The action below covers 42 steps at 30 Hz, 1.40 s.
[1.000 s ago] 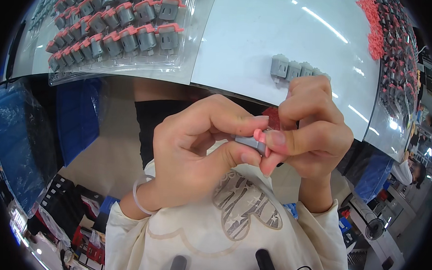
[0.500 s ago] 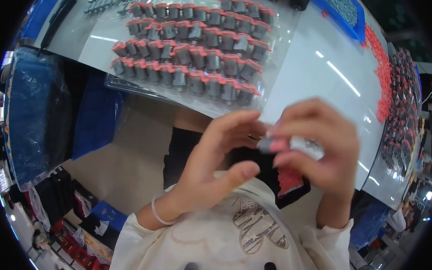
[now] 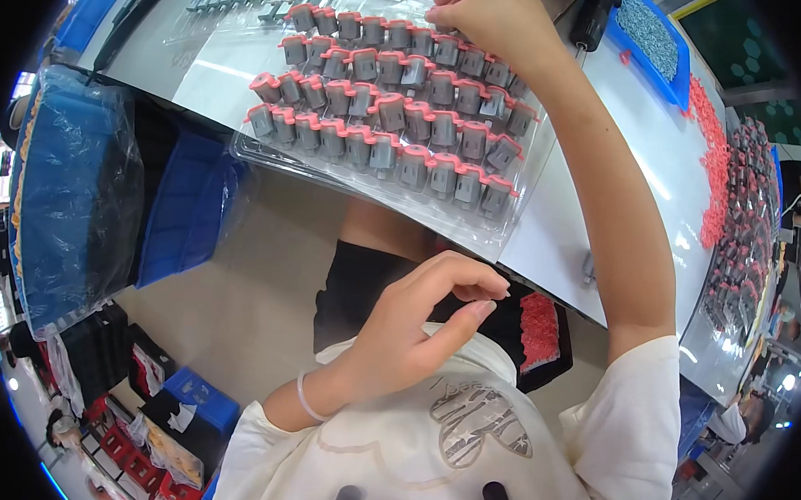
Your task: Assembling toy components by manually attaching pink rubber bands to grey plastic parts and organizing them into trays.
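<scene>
My right hand (image 3: 487,17) reaches over the far edge of the clear plastic tray (image 3: 459,235), its fingers pinched together. Whatever sits between those fingertips is hidden. Rows of small grey motors (image 3: 413,166) with pink caps fill the tray, some tilted. My left hand (image 3: 429,314) hangs in front of my body, off the table's near edge. Its fingers are bent, with a gap between thumb and forefinger and nothing in between. Beneath my right forearm, a small grey part (image 3: 589,269) lies on the white table.
Pink pieces (image 3: 709,174) and a heap of grey-and-pink parts (image 3: 746,211) lie at right. A blue bin of small metal pieces (image 3: 651,37) and a black power screwdriver (image 3: 596,22) are at the back. A dark box of pink pieces (image 3: 540,332) sits below the table edge.
My right hand has gone from beside the left, where it held a grey-and-pink motor, up to the tray's far side. The left hand has dropped slightly and curled its fingers.
</scene>
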Available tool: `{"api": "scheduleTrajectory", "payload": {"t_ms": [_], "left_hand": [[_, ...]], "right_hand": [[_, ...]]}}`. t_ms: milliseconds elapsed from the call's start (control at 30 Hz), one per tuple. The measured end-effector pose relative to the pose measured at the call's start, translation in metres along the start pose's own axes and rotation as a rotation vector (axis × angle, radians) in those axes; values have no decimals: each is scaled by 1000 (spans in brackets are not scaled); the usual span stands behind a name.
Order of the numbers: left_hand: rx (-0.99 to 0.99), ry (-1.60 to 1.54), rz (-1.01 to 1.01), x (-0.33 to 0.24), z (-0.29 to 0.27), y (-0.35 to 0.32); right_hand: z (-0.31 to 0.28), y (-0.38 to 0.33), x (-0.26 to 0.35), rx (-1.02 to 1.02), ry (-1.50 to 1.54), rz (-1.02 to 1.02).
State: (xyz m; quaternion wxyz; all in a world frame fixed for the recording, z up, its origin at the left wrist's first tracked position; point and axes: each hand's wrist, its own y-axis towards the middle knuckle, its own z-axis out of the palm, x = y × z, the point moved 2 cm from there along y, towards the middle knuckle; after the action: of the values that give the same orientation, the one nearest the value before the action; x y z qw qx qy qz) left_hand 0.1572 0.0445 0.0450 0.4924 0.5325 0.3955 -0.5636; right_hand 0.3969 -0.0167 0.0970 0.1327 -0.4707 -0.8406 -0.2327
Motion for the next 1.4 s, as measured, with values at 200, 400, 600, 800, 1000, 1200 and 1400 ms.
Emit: {"api": "scheduleTrajectory", "payload": {"t_ms": [200,400,600,800,1000,1200,1400], "left_hand": [[108,38,0,-2,19,13],[152,143,29,-5,36,24],[58,445,272,7,54,37],[152,768,320,9,93,57],[158,889,368,24,100,67],[54,819,427,25,106,73],[99,802,410,31,99,71]], "right_hand": [[29,-1,-31,-247,-178,-135],[-22,-42,-17,-120,-48,-157],[-103,-84,-126,55,-58,314],[-75,-89,-227,-199,-260,-314],[-87,-96,-191,-86,-189,-8],[-103,-143,-180,-149,-285,-5],[-109,-232,-84,-245,179,-30]]}}
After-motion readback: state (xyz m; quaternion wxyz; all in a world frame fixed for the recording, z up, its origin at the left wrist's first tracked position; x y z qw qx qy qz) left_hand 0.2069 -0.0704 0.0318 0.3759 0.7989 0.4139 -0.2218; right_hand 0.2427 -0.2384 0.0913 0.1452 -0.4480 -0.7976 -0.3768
